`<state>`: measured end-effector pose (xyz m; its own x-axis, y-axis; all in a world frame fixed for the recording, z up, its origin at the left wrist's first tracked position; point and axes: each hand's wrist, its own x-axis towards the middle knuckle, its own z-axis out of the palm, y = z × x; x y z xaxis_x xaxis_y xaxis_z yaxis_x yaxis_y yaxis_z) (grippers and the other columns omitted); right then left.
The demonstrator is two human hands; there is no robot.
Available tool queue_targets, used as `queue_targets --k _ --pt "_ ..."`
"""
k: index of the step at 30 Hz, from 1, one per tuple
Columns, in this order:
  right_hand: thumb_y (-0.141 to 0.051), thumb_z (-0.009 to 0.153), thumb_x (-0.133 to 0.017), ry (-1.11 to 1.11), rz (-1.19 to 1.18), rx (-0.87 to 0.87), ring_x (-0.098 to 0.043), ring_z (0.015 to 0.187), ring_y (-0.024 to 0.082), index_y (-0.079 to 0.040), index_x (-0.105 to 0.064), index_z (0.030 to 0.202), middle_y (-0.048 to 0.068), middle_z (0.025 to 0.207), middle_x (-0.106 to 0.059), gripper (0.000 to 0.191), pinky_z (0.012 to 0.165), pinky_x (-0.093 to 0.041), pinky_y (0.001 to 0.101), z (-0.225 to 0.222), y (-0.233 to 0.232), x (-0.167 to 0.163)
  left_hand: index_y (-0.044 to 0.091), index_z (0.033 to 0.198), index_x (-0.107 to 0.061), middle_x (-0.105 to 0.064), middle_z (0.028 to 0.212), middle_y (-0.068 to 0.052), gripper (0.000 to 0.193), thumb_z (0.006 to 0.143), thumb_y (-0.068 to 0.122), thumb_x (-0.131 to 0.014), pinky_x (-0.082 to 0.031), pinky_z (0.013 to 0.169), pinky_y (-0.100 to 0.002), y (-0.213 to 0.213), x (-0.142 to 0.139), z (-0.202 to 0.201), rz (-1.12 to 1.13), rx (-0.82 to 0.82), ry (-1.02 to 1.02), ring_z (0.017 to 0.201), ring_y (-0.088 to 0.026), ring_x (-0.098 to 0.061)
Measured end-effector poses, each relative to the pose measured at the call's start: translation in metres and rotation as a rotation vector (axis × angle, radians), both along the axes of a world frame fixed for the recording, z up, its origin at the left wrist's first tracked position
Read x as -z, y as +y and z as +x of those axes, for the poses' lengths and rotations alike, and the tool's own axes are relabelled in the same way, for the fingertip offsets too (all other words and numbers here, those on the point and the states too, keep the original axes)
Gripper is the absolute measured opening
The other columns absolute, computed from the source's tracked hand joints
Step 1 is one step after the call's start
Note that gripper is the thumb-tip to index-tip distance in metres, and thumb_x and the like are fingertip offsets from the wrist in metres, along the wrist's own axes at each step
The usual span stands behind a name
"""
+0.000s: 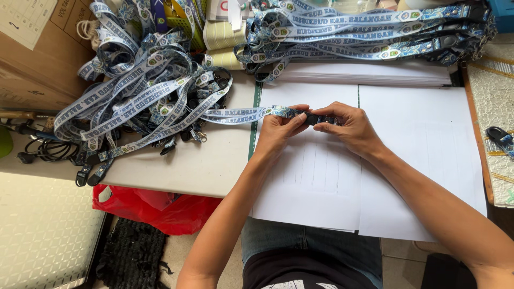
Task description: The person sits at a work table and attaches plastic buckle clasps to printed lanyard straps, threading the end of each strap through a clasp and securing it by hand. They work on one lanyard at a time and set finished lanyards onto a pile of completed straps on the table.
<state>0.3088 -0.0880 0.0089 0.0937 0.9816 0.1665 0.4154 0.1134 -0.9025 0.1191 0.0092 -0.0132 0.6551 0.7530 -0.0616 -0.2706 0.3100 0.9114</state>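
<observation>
1. Cardboard boxes (pixel 37 59) at far left; black cable coil (pixel 51 150) below, at desk edge.
2. Tangled heap of lanyards (pixel 144 91), blue-and-white printed, spread over left part of desk (pixel 203 166). Red plastic bag (pixel 160 208) on floor below desk edge.
3. Single lanyard strap (pixel 235 114) drawn out of heap, long axis running nearly level, left to right, heap end at left, free end in both hands.
4. Left hand (pixel 281 128) curled shut, thumb and fingertips pinching strap near its end; heap and slack lie left of this hand, nearer to it than to the other.
5. Right hand (pixel 348 126) closed likewise, fingers bent over dark end piece (pixel 316 119) of strap, touching left hand's fingertips. What exactly sits between the fingers hidden.
6. White paper sheets (pixel 417 160) flat under both hands, over green cutting mat (pixel 252 134) showing as a thin strip.
7. Second bundle of lanyards (pixel 364 32), straighter, lying along desk back, well apart from hands.
8. Dark clip (pixel 500 136) on patterned surface at far right.
</observation>
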Motion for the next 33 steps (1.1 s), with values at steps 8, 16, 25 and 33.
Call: queue_targets --k 8,16,25,33 --pt "-0.058 0.106 -0.028 0.765 -0.181 -0.019 -0.072 0.1 0.024 -0.001 -0.052 0.149 0.014 0.107 -0.074 0.075 0.099 -0.053 0.0338 0.016 0.005 -0.005 -0.004 0.124 -0.066 -0.072 0.12 -0.016 0.028 0.098 0.004 -0.064 -0.057 0.094 -0.031 0.002 -0.004 0.001 -0.096 -0.072 -0.071 0.107 -0.021 -0.072" --pt "-0.072 0.101 -0.009 0.874 -0.199 -0.038 -0.072 0.102 0.033 0.006 -0.05 0.151 0.022 0.109 -0.074 0.102 0.106 -0.05 0.0412 0.021 0.003 -0.012 -0.005 0.125 -0.065 -0.071 0.122 -0.017 0.028 0.098 0.004 -0.063 -0.056 0.097 -0.032 0.001 -0.008 0.0 -0.121 -0.078 -0.1 0.109 -0.021 -0.071" --pt "-0.071 0.102 -0.011 0.832 -0.191 -0.05 -0.072 0.101 0.031 0.008 -0.058 0.14 0.021 0.107 -0.074 0.099 0.103 -0.051 0.0397 0.02 0.003 -0.009 -0.004 0.125 -0.064 -0.072 0.122 -0.018 0.028 0.098 0.003 -0.061 -0.055 0.096 -0.031 -0.001 -0.017 0.0 -0.123 -0.09 -0.04 0.109 -0.022 -0.072" --pt "-0.069 0.105 -0.013 0.83 -0.194 -0.04 -0.071 0.098 0.029 0.005 -0.062 0.135 0.016 0.103 -0.073 0.094 0.102 -0.051 0.039 0.02 0.004 -0.009 -0.007 0.128 -0.061 -0.072 0.12 -0.024 0.053 0.107 0.037 -0.041 -0.054 0.1 -0.036 0.003 -0.015 -0.006 -0.193 -0.052 -0.141 0.113 -0.027 -0.071"
